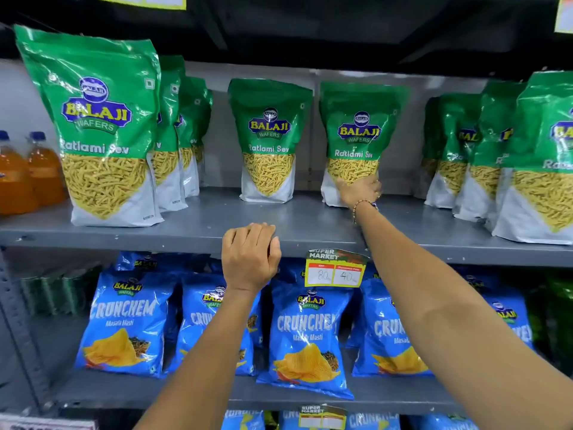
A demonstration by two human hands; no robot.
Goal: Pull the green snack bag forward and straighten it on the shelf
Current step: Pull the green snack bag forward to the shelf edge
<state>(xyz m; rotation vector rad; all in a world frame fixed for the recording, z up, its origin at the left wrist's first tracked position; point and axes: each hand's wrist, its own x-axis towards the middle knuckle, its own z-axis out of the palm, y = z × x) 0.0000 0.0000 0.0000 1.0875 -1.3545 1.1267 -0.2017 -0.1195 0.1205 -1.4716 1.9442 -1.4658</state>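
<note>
A green Ratlami Sev snack bag (359, 131) stands far back on the grey shelf (198, 231), right of centre, leaning a little to the right. My right hand (359, 190) is at its lower front, fingers closed on the bag's bottom part. A matching green bag (268, 141) stands to its left, also set back. My left hand (249, 256) rests on the shelf's front edge, fingers curled over the lip, holding no bag.
Rows of the same green bags stand forward at the left (102, 125) and right (539, 156). Orange drink bottles (28, 175) sit at far left. Blue Crunchem bags (305, 339) fill the shelf below. A price tag (336, 270) hangs on the shelf edge.
</note>
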